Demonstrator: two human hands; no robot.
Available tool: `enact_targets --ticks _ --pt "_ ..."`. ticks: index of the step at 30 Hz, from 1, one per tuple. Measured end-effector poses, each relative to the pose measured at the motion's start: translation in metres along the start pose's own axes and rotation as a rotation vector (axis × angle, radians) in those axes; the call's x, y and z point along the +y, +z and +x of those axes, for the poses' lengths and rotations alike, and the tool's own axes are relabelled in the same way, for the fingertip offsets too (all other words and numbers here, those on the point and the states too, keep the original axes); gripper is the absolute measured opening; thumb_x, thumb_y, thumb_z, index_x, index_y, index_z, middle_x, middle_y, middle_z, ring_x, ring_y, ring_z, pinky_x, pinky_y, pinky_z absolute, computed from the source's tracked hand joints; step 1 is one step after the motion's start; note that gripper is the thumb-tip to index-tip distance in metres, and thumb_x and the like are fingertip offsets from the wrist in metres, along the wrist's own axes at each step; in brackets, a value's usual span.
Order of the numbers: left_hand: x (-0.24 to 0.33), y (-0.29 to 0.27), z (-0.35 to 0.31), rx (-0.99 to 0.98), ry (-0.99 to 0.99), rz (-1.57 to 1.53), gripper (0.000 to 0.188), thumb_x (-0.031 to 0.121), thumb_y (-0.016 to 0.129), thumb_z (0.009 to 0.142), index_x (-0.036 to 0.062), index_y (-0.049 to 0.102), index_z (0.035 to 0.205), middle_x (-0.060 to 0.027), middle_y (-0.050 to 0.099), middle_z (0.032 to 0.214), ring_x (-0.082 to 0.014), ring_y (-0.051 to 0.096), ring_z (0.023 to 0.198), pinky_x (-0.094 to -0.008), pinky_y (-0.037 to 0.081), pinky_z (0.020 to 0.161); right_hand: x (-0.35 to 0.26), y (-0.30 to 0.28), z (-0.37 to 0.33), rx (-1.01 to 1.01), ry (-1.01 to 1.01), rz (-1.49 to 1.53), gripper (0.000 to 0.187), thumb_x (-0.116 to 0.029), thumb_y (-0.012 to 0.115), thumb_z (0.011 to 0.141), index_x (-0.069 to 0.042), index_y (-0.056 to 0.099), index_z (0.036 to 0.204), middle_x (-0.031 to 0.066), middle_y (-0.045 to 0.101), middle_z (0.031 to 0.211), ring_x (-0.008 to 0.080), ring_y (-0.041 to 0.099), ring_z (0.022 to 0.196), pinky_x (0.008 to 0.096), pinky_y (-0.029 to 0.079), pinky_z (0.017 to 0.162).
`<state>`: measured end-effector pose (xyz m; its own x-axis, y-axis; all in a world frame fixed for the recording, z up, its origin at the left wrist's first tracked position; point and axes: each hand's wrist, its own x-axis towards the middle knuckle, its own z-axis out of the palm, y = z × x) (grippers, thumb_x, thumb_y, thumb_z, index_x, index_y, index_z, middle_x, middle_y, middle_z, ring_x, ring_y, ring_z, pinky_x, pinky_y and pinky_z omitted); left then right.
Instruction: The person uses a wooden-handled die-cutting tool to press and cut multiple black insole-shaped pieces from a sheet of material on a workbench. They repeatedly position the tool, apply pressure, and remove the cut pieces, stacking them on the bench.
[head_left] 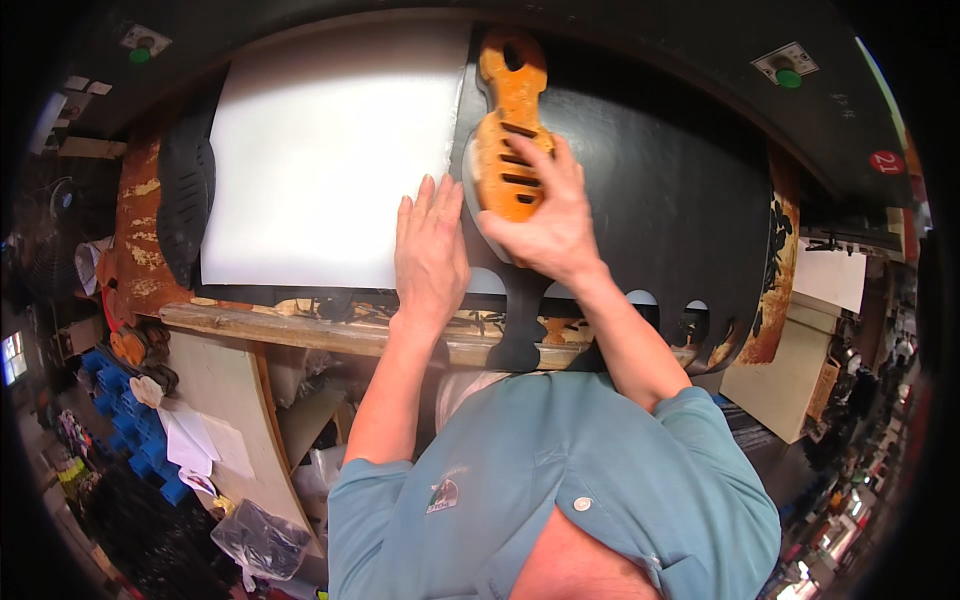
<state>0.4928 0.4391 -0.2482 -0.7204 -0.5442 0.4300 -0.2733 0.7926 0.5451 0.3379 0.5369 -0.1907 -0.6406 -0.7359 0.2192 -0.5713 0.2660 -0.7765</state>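
Observation:
An orange sole-shaped cutting die (512, 95), with slots and a hole through it, lies on a black sheet (660, 190). My right hand (553, 215) grips its near end, thumb at the left side and fingers over the slots. Flat on the work surface, my left hand (432, 250) has its fingers stretched out across the near right corner of a white sheet (330, 150). That white sheet lies left of the die. Rounded cut-outs run along the black sheet's near edge, and a narrow strip of it hangs over the wooden rail between my forearms.
Above the far side runs a dark machine beam with a green button (788, 77) on the right and another green button (140, 54) on the left. A wooden rail (300, 328) borders the near side. Blue plastic crates (130, 425) and a clear plastic bag (262, 540) stand lower left.

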Motion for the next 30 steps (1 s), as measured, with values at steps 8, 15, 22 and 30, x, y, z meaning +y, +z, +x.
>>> enact_targets --ticks 8,15,22,30 --pt "0.039 -0.026 -0.003 -0.076 -0.009 -0.007 0.066 0.018 0.083 0.094 -0.0021 0.055 0.150 -0.0279 0.058 0.153 -0.0511 0.050 0.146 -0.0594 0.038 0.123 0.007 -0.073 -0.040 -0.075 0.322 1.015 0.095 -0.019 0.081 0.073 0.007 0.044 0.157 0.0231 0.056 0.150 0.0269 0.057 0.138 0.0368 0.041 0.121" --pt "0.100 -0.007 -0.004 -0.326 -0.087 -0.830 0.082 0.023 0.082 0.096 -0.0041 0.041 0.162 -0.0280 0.040 0.168 -0.0394 0.042 0.156 -0.0432 0.039 0.126 0.019 -0.057 -0.055 -0.074 0.274 1.181 0.086 -0.010 0.076 0.078 0.002 0.046 0.158 0.0200 0.054 0.152 0.0265 0.054 0.140 0.0381 0.039 0.122" --pt "0.067 -0.001 -0.026 -0.053 -0.450 -0.779 0.032 0.013 0.062 0.111 -0.0034 0.069 0.138 -0.0040 0.076 0.099 -0.0087 0.060 0.086 -0.0268 0.052 0.078 0.025 -0.061 -0.056 -0.077 0.298 1.200 0.089 -0.018 0.076 0.077 0.000 0.046 0.159 0.0169 0.057 0.147 0.0240 0.057 0.134 0.0358 0.044 0.118" --pt "-0.020 -0.063 -0.041 0.149 -0.693 -0.782 0.038 0.018 0.059 0.113 -0.0052 0.063 0.142 -0.0138 0.072 0.129 -0.0164 0.070 0.111 -0.0312 0.062 0.093 0.033 -0.063 -0.050 -0.033 0.328 1.201 0.101 -0.029 0.076 0.072 0.005 0.042 0.161 0.0238 0.059 0.145 0.0321 0.059 0.138 0.0400 0.040 0.126"
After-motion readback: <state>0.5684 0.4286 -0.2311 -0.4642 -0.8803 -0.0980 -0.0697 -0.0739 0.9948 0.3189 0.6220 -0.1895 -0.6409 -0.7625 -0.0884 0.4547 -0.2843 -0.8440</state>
